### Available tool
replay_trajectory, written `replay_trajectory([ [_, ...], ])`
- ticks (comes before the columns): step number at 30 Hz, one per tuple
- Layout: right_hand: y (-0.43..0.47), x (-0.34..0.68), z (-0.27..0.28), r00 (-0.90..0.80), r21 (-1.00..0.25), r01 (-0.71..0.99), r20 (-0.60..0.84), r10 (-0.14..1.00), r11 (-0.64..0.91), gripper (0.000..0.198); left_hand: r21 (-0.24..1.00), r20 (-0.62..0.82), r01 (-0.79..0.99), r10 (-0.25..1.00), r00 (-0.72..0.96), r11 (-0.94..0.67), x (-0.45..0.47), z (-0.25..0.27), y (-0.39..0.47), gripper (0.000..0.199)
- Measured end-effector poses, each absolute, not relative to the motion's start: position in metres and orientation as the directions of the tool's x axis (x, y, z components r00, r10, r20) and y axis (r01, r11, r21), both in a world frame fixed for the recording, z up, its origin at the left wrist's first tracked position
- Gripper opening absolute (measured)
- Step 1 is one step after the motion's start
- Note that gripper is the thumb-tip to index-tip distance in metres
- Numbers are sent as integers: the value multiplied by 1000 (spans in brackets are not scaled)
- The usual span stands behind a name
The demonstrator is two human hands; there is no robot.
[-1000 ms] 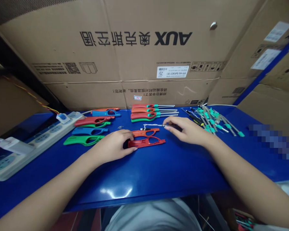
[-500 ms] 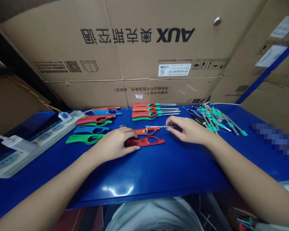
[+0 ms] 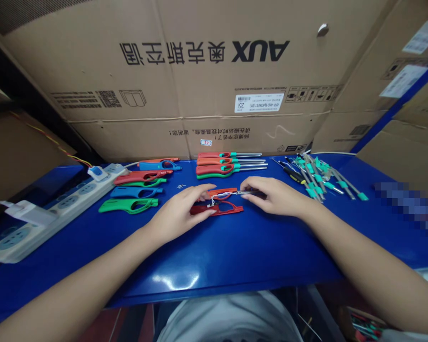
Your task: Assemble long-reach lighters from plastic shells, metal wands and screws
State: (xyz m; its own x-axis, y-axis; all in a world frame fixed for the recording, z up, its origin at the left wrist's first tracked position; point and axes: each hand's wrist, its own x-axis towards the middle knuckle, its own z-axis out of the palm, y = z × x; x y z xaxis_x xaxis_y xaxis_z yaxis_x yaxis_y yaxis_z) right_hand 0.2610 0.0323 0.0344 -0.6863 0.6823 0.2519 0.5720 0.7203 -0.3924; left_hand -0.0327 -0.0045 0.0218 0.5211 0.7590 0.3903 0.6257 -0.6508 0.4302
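My right hand (image 3: 271, 195) pinches a metal lighter tube (image 3: 239, 192) between thumb and fingers. White wires (image 3: 219, 196) run leftward from that tube, ending in a small part (image 3: 211, 205) by my left hand. My left hand (image 3: 185, 206) has thumb and fingers apart around that end and partly covers two casing halves. The nearer half is a red lighter casing (image 3: 238, 209), lying with its inner side up. Just behind it lies an orange lighter casing (image 3: 231, 190), partly hidden by my left fingers and the wires.
Coloured lighter casings (image 3: 130, 205) lie at left beside a white power strip (image 3: 67, 202). Several lighters with tubes (image 3: 217, 169) lie behind my hands. At right are loose metal tubes with green ends (image 3: 317, 178) and a yellow-black screwdriver (image 3: 296, 176). A cardboard wall (image 3: 185, 95) stands behind.
My right hand has moved slightly left and nearer with the tube. The wires now reach over the red casing. My left hand has shifted right, its thumb and fingers closer to the wire end.
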Motion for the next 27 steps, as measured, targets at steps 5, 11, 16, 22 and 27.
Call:
replay_trajectory([
  [5,33,259,33,-714,-397,548,236,659,736,23,444,463,546,704,539,-710,-26,16,-9,27],
  [11,36,261,37,-798,-533,429,154,582,729,28,539,496,520,749,440,-663,-23,18,-8,20],
  [16,38,264,40,-801,-645,431,49,596,632,31,529,456,532,750,479,-661,-25,16,-3,22],
  [22,38,270,42,-745,-731,491,-71,663,474,34,507,434,537,738,517,-674,-29,12,1,25],
  [27,38,268,38,-733,-703,524,-86,674,481,29,439,426,547,701,572,-713,-30,9,3,22],
])
